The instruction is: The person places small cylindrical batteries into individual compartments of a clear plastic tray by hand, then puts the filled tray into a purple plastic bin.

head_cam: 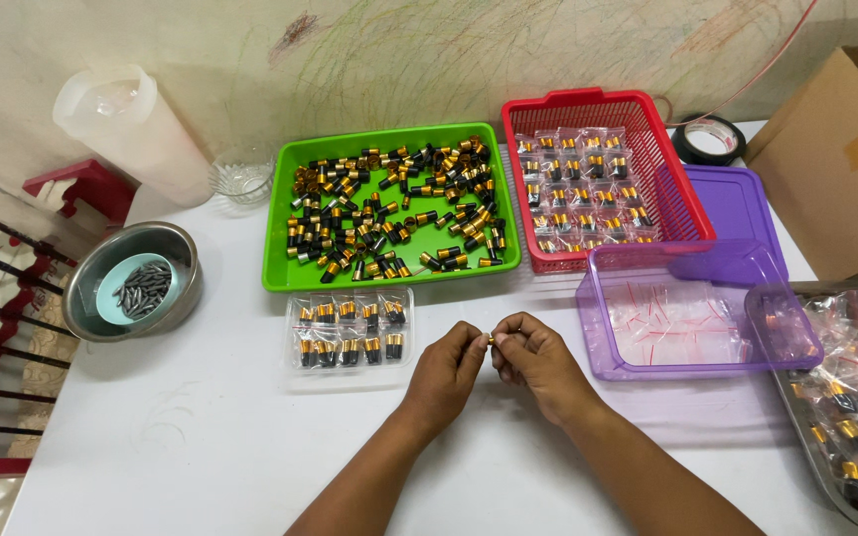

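Centrally, just in front of the green tray (285, 213), a small black-and-gold cap (491, 338) was pinched between the fingertips of the left hand (446, 372) and the right hand (538, 362), both closed on it from either side and lifted off the white surface (201, 447), apparently so that the tiny piece could be steadied and worked at close range. That tray was heaped with loose caps of the same kind and lay within easy reach beyond the hands. Directly below its front edge a clear blister pack (348, 337) held two rows of caps. To the tray's right a red basket (647, 109) was filled with small bagged caps, and past it a purple box (687, 318) held empty clear bags, seemingly kept handy for packing. Left of the tray a steel bowl (131, 283) contained grey pellets, and further bagged pieces lay in a metal tray (806, 417) at the far right.
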